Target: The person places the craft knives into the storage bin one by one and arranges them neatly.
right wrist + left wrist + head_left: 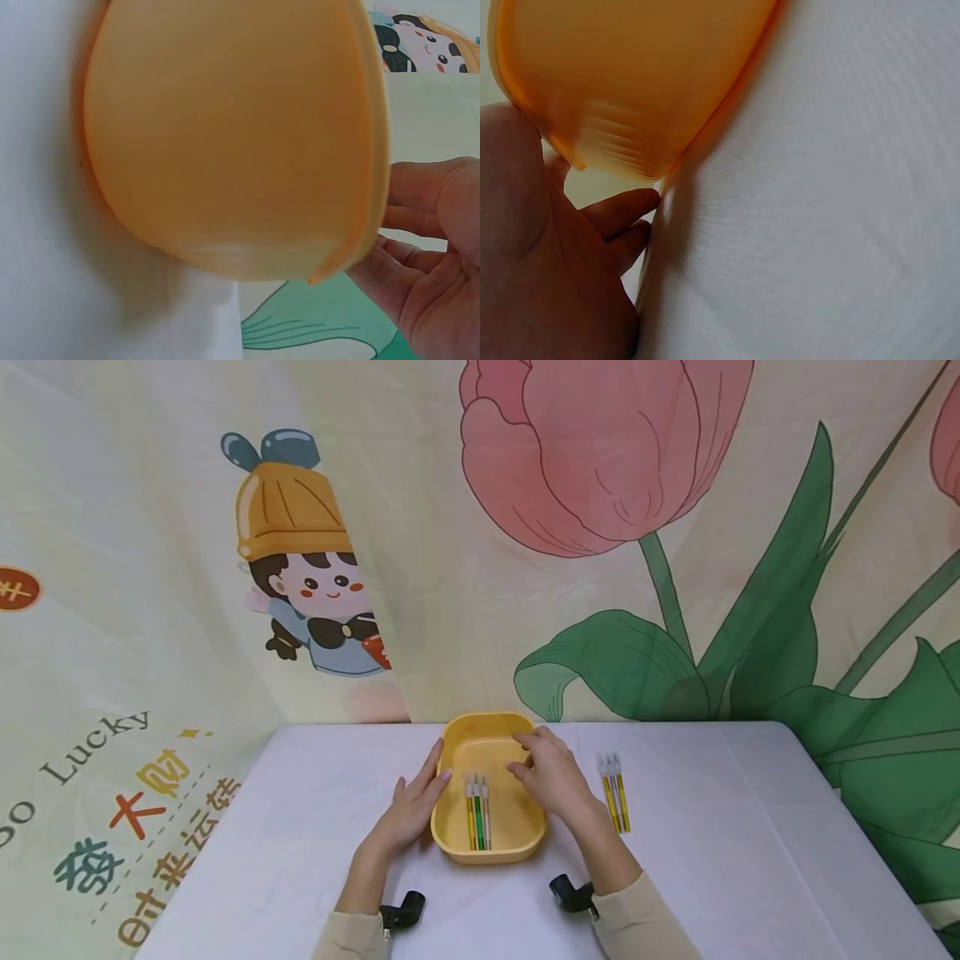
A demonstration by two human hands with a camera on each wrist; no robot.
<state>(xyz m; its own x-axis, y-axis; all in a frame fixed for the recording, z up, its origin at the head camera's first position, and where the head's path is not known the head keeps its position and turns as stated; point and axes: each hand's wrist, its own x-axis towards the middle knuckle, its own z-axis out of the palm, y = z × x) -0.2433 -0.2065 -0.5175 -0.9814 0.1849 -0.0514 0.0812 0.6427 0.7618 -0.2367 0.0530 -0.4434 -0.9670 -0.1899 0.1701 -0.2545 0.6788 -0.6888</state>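
Observation:
A yellow plastic tray with rounded corners stands on the table. Inside it, toward its left side, lie three slim pen-like sticks, coloured yellow, green and silvery, with pale pointed ends. My left hand holds the tray's left rim, thumb over the edge and fingers along the outside wall. Over the right side hovers my right hand, its thumb and forefinger apart and nothing visible between them. In the right wrist view, the tray's wall hides part of the right hand's fingers.
Right of the tray, a few more pen-like sticks lie side by side on the white tablecloth. A printed backdrop with a tulip and a cartoon figure hangs behind the table's far edge. Black wrist cameras sit at both cuffs.

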